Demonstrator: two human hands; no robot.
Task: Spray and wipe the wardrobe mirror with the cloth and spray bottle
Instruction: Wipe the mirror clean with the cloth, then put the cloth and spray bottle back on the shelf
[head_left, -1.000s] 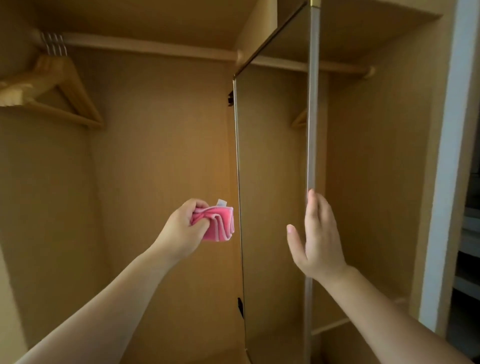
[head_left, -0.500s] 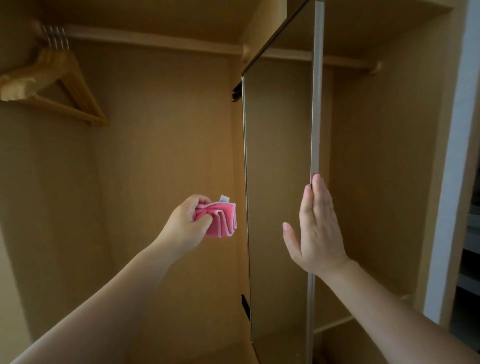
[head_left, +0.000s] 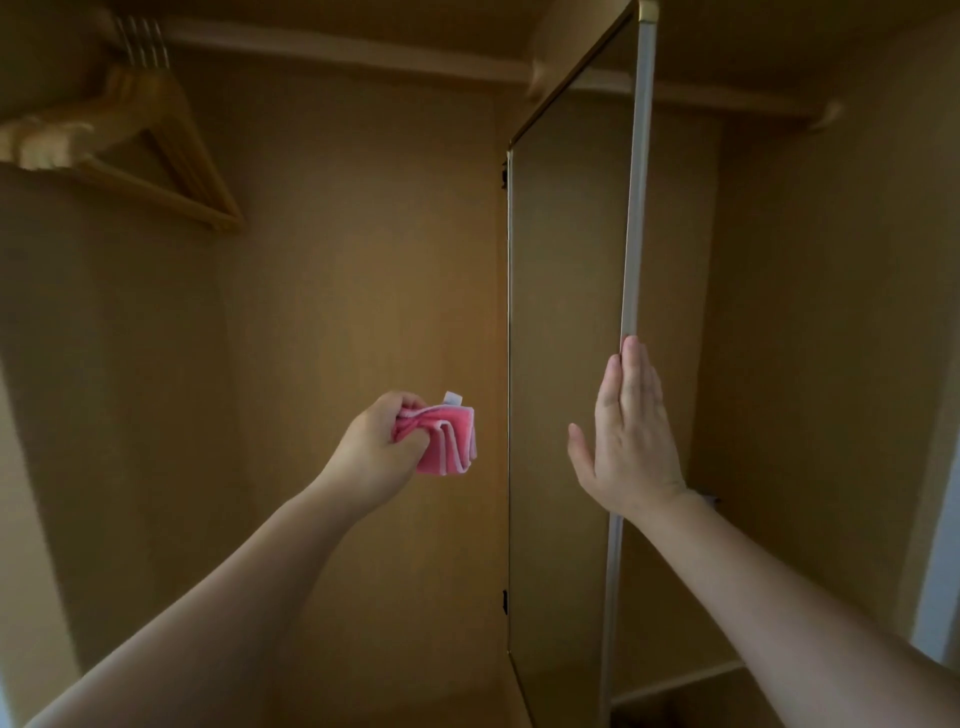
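A tall mirror panel (head_left: 566, 322) stands swung out from the wardrobe, seen almost edge-on, with a pale metal frame edge (head_left: 635, 208) facing me. My right hand (head_left: 631, 436) lies flat and open against that edge, fingers pointing up. A folded pink cloth (head_left: 449, 439) with a small white tag is gripped in my left hand (head_left: 379, 449), just left of the mirror and apart from it. No spray bottle is in view.
Several wooden hangers (head_left: 135, 135) hang on the rail (head_left: 332, 49) at the upper left. Wardrobe walls (head_left: 363, 260) close in behind and on both sides. Black hinges (head_left: 504, 174) hold the mirror's far edge. A white door frame (head_left: 935, 597) shows at right.
The mirror panel has swung slightly to the right with my right hand riding on its edge. The view has darkened. My left hand with the cloth has stayed nearly still.
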